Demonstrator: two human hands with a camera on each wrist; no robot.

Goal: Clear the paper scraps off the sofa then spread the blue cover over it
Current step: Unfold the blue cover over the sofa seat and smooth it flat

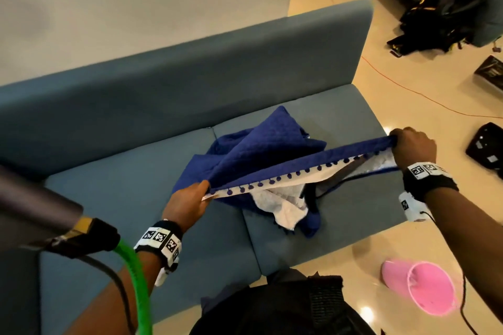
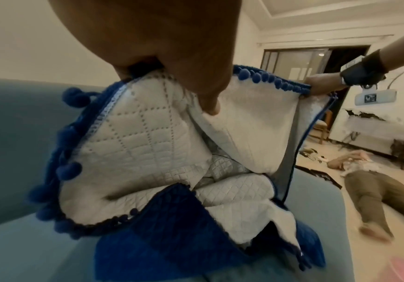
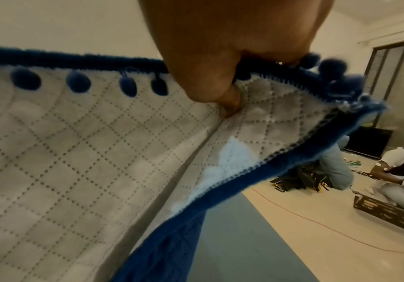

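Note:
A blue quilted cover [image 1: 261, 149] with a white underside and pom-pom trim lies bunched on the right seat of the grey-blue sofa [image 1: 152, 182]. One trimmed edge is stretched taut between my hands above the seat. My left hand [image 1: 190, 201] pinches the edge at its left end, and the left wrist view shows the cover's white quilted underside [image 2: 133, 145] below my fingers [image 2: 205, 91]. My right hand [image 1: 411, 144] grips the edge's right end in a fist, also seen as my right hand [image 3: 215, 76] closed on the blue cover [image 3: 80, 145]. No paper scraps show on the sofa.
A pink bin [image 1: 424, 288] lies on the tiled floor by the sofa's right front corner. A black bag [image 1: 441, 19], an orange cable [image 1: 408, 90] and a black device [image 1: 487, 144] are on the floor to the right. Other people [image 3: 401, 171] sit on the floor.

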